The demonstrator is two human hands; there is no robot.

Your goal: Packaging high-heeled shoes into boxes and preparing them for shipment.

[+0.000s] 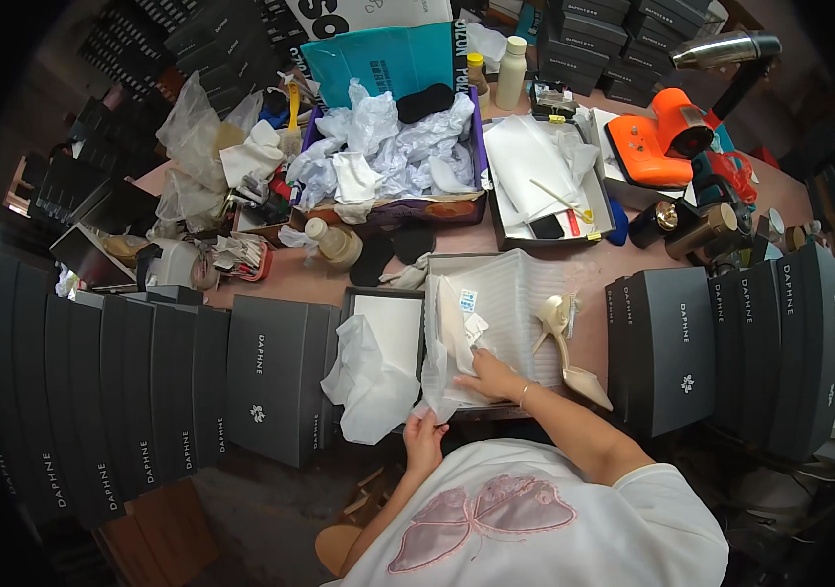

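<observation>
An open shoe box (535, 269) lined with white tissue paper lies in front of me on the pinkish table. My right hand (492, 377) presses flat on the tissue paper (449, 342) at the box's near left corner. My left hand (424, 431) pinches the lower edge of that same paper at the table's front edge. A cream high-heeled shoe (570, 350) lies on its side at the box's right rim. The box lid (390, 318) sits just left, with crumpled white paper (371, 377) spilling over it.
Rows of dark grey shoe boxes (271, 377) stand left and right (677, 347) of me. Behind are a purple box of crumpled paper (393, 147), another open box (545, 186), bottles (509, 70), an orange tool (670, 137) and clutter at the far left.
</observation>
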